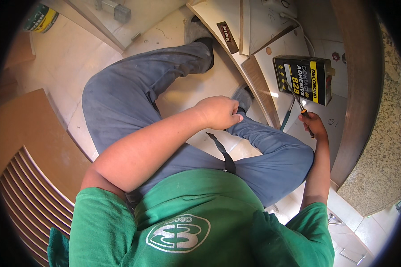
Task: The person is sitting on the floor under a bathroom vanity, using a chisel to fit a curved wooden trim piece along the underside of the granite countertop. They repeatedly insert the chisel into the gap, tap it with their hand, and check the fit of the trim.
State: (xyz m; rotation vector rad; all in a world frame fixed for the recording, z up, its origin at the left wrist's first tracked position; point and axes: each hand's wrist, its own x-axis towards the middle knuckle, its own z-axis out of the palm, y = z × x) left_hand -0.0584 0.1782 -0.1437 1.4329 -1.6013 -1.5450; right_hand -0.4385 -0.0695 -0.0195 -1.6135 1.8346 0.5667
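My right hand (312, 124) is closed round the black and orange handle of a thin metal-shafted tool (303, 109) that looks like a screwdriver. Its shaft points up and left, in front of a rectangular black and yellow tin (304, 79). The tin stands inside a white cabinet (278, 52). A slim teal stick-like tool (288, 115) slants below the tin, to the left of my right hand. Across my lap reaches my left arm. My left hand (220, 113) is curled closed above my right shin, and its fingers are mostly hidden from view.
A wooden front strip (259, 88) edges the cabinet beside my right foot. Further right runs a speckled stone countertop (373, 151). A slatted wooden door panel (42, 129) lies at the left. A green and yellow tub (42, 18) stands at the far left, and a white cable (298, 26) hangs inside the cabinet.
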